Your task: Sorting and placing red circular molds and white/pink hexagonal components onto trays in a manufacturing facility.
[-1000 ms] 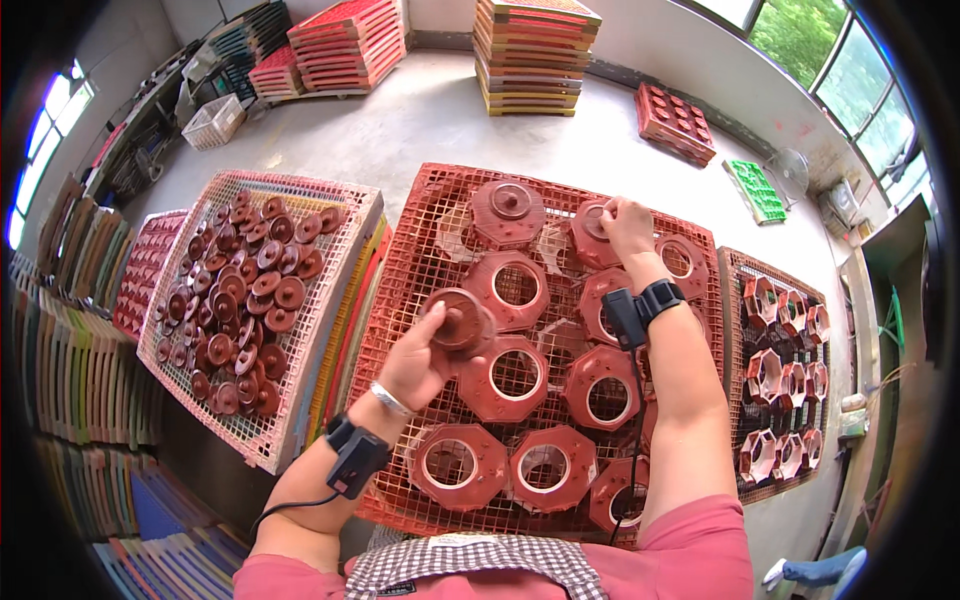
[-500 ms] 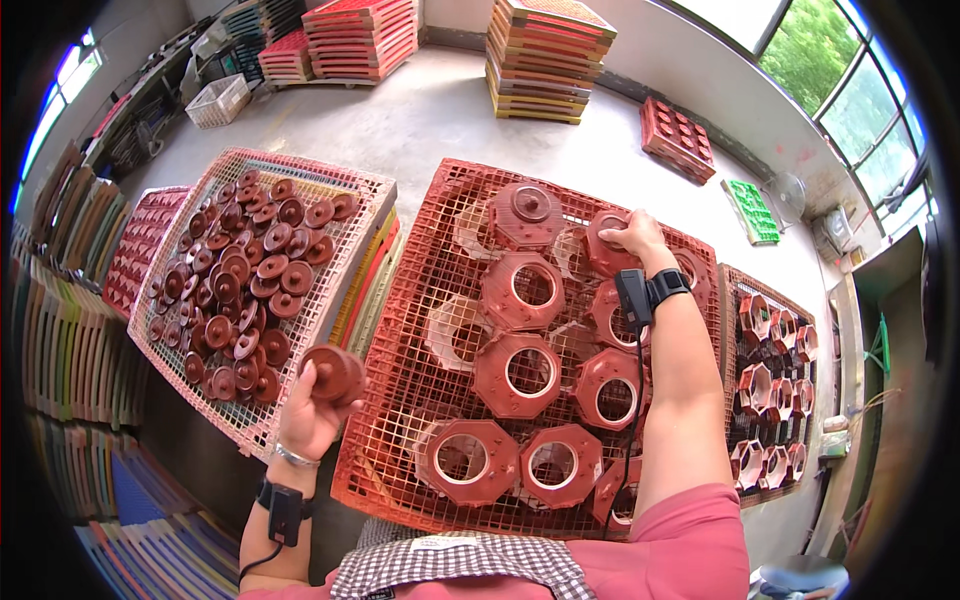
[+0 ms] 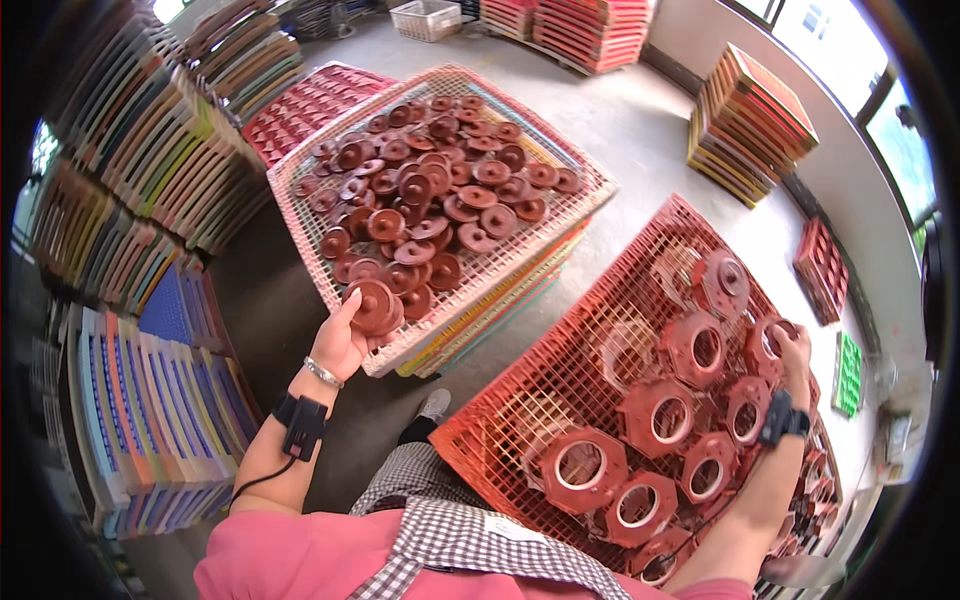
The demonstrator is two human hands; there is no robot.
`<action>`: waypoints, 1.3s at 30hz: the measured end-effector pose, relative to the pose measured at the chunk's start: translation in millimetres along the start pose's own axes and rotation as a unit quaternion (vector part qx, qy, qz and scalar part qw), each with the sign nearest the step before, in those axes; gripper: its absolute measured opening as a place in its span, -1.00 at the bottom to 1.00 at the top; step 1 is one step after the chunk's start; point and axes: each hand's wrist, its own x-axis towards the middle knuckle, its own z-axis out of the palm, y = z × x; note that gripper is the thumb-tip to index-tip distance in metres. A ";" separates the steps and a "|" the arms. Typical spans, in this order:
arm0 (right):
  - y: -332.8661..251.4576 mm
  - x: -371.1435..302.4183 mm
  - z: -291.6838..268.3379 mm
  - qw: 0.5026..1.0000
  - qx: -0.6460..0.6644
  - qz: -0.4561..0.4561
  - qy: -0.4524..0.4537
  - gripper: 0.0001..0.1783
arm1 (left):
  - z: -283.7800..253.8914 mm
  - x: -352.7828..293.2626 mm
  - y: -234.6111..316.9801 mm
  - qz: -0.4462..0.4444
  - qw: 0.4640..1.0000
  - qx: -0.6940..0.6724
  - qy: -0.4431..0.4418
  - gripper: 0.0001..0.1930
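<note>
We held a brown lid [image 3: 371, 305] in the left hand [image 3: 337, 345] with fingers curled, but could not tell whether the right hand [image 3: 795, 352] gripped the octagonal box [image 3: 757, 348].

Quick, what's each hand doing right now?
Left hand: closed on at least one round brown lid.
Right hand: at a red octagonal pot; whether it's gripping, I can't tell.
</note>
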 end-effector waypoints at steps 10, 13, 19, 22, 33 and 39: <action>-354.1 -156.1 122.4 0.950 0.072 -0.098 -0.289 -0.65 | -64.3 167.9 123.8 0.110 0.977 0.171 0.061 -0.71; -372.7 -145.0 223.1 0.927 0.076 -0.151 -0.334 -0.61 | -49.3 235.2 147.5 0.126 0.955 0.262 0.061 -0.73; -364.0 -100.3 412.1 0.958 0.046 -0.198 -0.202 -0.67 | -41.6 349.0 142.9 0.267 0.745 0.611 0.002 -0.58; -405.4 -118.8 452.2 0.959 -0.015 -0.206 -0.195 -0.66 | -73.8 356.0 164.4 0.281 0.691 0.660 -0.091 -0.60; -264.9 -30.6 256.8 0.955 -0.164 -0.154 0.191 -0.72 | -90.9 333.0 187.7 0.403 0.640 0.655 0.002 -0.76; -151.4 -14.5 159.5 0.953 -0.261 0.042 0.146 -0.71 | -117.3 232.4 171.2 0.365 0.719 0.589 0.047 -0.79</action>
